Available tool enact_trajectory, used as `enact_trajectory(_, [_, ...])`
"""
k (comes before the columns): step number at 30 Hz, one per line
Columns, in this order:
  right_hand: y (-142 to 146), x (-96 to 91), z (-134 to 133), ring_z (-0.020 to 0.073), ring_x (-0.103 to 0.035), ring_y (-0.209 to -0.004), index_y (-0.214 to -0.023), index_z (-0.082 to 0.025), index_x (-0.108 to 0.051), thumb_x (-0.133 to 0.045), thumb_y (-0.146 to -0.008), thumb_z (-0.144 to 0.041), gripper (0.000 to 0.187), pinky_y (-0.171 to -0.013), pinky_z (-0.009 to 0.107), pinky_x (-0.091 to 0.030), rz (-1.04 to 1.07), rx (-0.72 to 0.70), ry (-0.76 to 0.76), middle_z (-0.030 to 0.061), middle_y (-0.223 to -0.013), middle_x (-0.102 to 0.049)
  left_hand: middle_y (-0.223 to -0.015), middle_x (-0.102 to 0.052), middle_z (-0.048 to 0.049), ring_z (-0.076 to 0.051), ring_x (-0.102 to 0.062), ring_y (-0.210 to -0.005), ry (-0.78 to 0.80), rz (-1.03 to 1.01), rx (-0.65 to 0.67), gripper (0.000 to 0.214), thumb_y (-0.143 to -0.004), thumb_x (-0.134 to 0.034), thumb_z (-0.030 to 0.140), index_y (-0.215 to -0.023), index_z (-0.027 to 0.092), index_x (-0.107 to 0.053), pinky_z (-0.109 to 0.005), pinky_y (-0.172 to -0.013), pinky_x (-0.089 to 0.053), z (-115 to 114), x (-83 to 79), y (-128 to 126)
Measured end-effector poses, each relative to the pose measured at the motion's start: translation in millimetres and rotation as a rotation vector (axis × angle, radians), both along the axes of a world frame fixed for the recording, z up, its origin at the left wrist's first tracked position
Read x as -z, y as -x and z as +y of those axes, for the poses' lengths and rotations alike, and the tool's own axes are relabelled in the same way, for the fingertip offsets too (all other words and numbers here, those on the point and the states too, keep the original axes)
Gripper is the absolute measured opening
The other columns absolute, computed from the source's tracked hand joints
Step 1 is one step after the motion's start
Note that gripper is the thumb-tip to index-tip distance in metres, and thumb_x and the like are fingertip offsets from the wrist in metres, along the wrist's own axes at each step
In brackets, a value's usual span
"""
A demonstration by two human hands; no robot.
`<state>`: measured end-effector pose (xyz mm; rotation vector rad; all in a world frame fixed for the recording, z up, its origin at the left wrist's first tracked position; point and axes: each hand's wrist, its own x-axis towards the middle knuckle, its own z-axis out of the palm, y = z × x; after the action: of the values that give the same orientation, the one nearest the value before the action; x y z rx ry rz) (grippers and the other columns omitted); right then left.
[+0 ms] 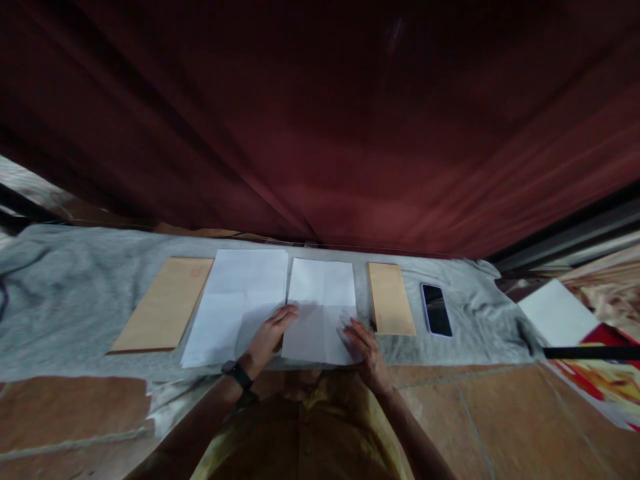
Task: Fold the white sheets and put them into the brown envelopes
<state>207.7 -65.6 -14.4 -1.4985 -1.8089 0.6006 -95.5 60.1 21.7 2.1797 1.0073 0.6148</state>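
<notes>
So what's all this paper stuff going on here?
Someone has both hands on a creased white sheet of paper: the left hand at its left edge, the right hand at its right. It lies flat on a gray cloth. To the left are more white sheets and a big brown envelope; to the right, a smaller brown envelope and a smartphone.

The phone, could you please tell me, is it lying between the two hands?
No, the phone lies on the cloth, farther right than the right hand.
</notes>
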Motion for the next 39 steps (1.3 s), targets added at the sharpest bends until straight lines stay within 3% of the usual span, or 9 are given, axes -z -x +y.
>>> enact_trajectory(5, [-9,2.7,0,0.0276,-0.044,-0.143,-0.138,-0.033,-0.061,-0.052,-0.083,-0.004,0.063,-0.116,0.052,-0.041,-0.082,-0.06,-0.065,0.0059,-0.151,-0.053,-0.137,-0.066,-0.0044,-0.021,-0.057,-0.131,-0.004,0.109,0.038,0.059,-0.077,-0.041,-0.004,-0.118,0.026,-0.072,-0.048,-0.12,-0.038,0,11.7,12])
enact_trajectory(9, [-17,0.1,4,0.028,-0.045,-0.143,-0.139,-0.033,-0.06,-0.058,-0.08,-0.005,0.065,-0.116,0.052,-0.041,-0.115,-0.099,-0.031,0.0063,-0.152,-0.052,-0.139,-0.065,-0.0024,-0.019,-0.056,-0.133,-0.038,0.082,0.065,0.06,-0.081,-0.042,-0.002,-0.124,0.028,-0.069,-0.046,-0.122,-0.036,8,-3.4,12])
enact_trajectory(14, [-22,-4.0,4,0.0272,-0.046,-0.142,-0.142,-0.034,-0.057,-0.058,-0.081,-0.008,0.067,-0.118,0.051,-0.039,-0.176,-0.163,-0.017,0.0057,-0.153,-0.05,-0.159,-0.043,-0.0055,-0.021,-0.034,-0.15,-0.218,0.177,0.187,0.048,-0.097,-0.049,0.02,-0.144,0.026,-0.053,-0.045,-0.125,-0.028,31,-18.9,-60])
enact_trajectory(18, [-25,-8.0,-2,0.0264,-0.046,-0.142,-0.144,-0.033,-0.055,-0.052,-0.079,-0.008,0.07,-0.12,0.053,-0.034,-0.211,-0.204,-0.018,0.0047,-0.155,-0.049,-0.162,-0.038,-0.0082,-0.025,-0.029,-0.152,-0.298,0.278,0.272,0.052,-0.098,-0.056,0.035,-0.148,0.024,-0.048,-0.047,-0.125,-0.024,46,2.9,-122])
enact_trajectory(21, [-27,-9.3,-7,0.0272,-0.045,-0.143,-0.145,-0.032,-0.053,-0.052,-0.076,-0.009,0.073,-0.12,0.053,-0.033,-0.216,-0.211,-0.011,0.005,-0.156,-0.047,-0.162,-0.038,-0.006,-0.025,-0.03,-0.152,-0.35,0.309,0.289,0.051,-0.099,-0.054,0.04,-0.148,0.028,-0.047,-0.048,-0.125,-0.02,51,18.6,-138])
enact_trajectory(27, [-28,-8.3,-8,0.0288,-0.046,-0.142,-0.146,-0.032,-0.052,-0.057,-0.082,-0.019,0.066,-0.12,0.054,-0.034,-0.196,-0.205,-0.019,0.0063,-0.156,-0.048,-0.162,-0.038,-0.0058,-0.024,-0.031,-0.151,-0.369,0.318,0.265,0.052,-0.101,-0.048,0.041,-0.151,0.027,-0.044,-0.045,-0.125,-0.019,54,22.3,-115])
enact_trajectory(34, [-28,-6.8,-8,0.0296,-0.047,-0.141,-0.146,-0.031,-0.053,-0.06,-0.091,-0.033,0.055,-0.119,0.054,-0.034,-0.204,-0.208,-0.032,0.008,-0.154,-0.049,-0.159,-0.042,-0.0129,-0.027,-0.034,-0.15,-0.366,0.38,-0.045,0.056,-0.102,-0.04,0.042,-0.152,0.017,-0.042,-0.047,-0.124,-0.024,64,29.2,-65])
enact_trajectory(37, [-29,-6.6,-8,0.0296,-0.045,-0.142,-0.147,-0.029,-0.051,-0.057,-0.093,-0.036,0.055,-0.119,0.055,-0.032,-0.202,-0.23,-0.05,0.0091,-0.155,-0.048,-0.159,-0.04,-0.0164,-0.028,-0.035,-0.149,-0.361,0.434,-0.146,0.057,-0.102,-0.038,0.039,-0.152,0.011,-0.042,-0.048,-0.124,-0.027,65,25.6,-59])
enact_trajectory(39, [-29,-6.2,-8,0.0291,-0.045,-0.142,-0.147,-0.028,-0.051,-0.055,-0.094,-0.035,0.054,-0.12,0.055,-0.032,-0.205,-0.235,-0.05,0.0089,-0.156,-0.047,-0.16,-0.038,-0.0168,-0.029,-0.032,-0.151,-0.37,0.445,-0.132,0.057,-0.102,-0.038,0.038,-0.152,0.01,-0.041,-0.049,-0.124,-0.026,57,19.9,-65])
